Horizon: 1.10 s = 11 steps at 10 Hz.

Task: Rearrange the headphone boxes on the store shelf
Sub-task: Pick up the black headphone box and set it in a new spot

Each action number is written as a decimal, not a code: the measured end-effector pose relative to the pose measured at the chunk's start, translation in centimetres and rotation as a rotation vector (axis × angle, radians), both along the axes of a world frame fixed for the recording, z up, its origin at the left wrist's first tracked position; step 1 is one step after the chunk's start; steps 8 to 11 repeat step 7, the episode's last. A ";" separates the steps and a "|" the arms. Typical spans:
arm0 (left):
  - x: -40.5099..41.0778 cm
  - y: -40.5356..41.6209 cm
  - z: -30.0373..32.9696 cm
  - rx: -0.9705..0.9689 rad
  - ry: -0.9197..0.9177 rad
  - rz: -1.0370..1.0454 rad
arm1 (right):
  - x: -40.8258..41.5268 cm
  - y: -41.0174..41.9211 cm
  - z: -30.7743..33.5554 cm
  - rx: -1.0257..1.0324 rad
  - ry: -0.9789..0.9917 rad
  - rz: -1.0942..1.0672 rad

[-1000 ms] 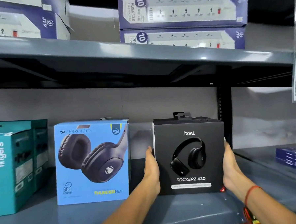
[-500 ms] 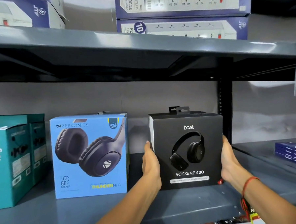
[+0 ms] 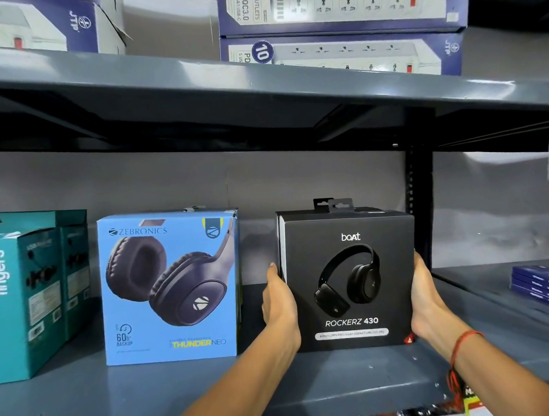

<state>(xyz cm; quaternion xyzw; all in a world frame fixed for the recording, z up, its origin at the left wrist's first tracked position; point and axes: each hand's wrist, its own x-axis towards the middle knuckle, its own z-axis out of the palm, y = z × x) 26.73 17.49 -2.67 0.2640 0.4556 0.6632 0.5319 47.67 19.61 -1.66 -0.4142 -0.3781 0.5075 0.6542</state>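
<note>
The left hand [image 3: 280, 306] lies flat against the left side of the black boAt Rockerz 430 box [image 3: 350, 281], palm pressed to the cardboard, the fingers straight and together, reaching toward the back of the box. The right hand [image 3: 429, 298] mirrors it on the right side, with a red thread [image 3: 461, 344] tied round the wrist. Neither hand curls shut; the box is clamped between two open palms. The box stands upright on the grey metal shelf [image 3: 149, 392], its printed face toward the camera and its hang tab [image 3: 333, 203] sticking up at the top (whether its base rests fully on the shelf or is just lifted cannot be told).

Left of the black box, with a clear gap that the left hand occupies, stands the blue Zebronics Thunder Neo box [image 3: 170, 286], also upright and facing forward. Further left of it are the teal Fingers boxes [image 3: 26, 297], set at an angle. To the right of the black box, well apart, a low stack of flat dark-blue packs [image 3: 543, 286] lies on the neighbouring shelf, beyond the black upright post [image 3: 420, 200] that rises just behind the box's right corner. Above the black box, on the upper shelf [image 3: 260, 78], sit two stacked JTP power-strip boxes [image 3: 340, 29].
</note>
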 end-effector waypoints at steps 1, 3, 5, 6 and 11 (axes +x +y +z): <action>0.0 0.1 -0.1 -0.005 0.009 0.004 | 0.1 0.0 -0.1 0.005 -0.012 0.010; 0.3 0.2 -0.1 -0.007 0.026 0.017 | 0.5 0.0 0.0 0.030 -0.021 -0.016; 0.4 0.2 -0.3 0.021 -0.004 -0.019 | 0.7 -0.4 -0.2 0.067 -0.008 0.004; 0.0 -0.7 -0.7 0.006 -0.025 -0.037 | 0.7 -0.7 0.1 0.033 -0.007 -0.048; -0.6 -1.6 -1.4 -0.017 -0.008 -0.040 | 1.1 -1.5 0.0 0.048 0.046 -0.081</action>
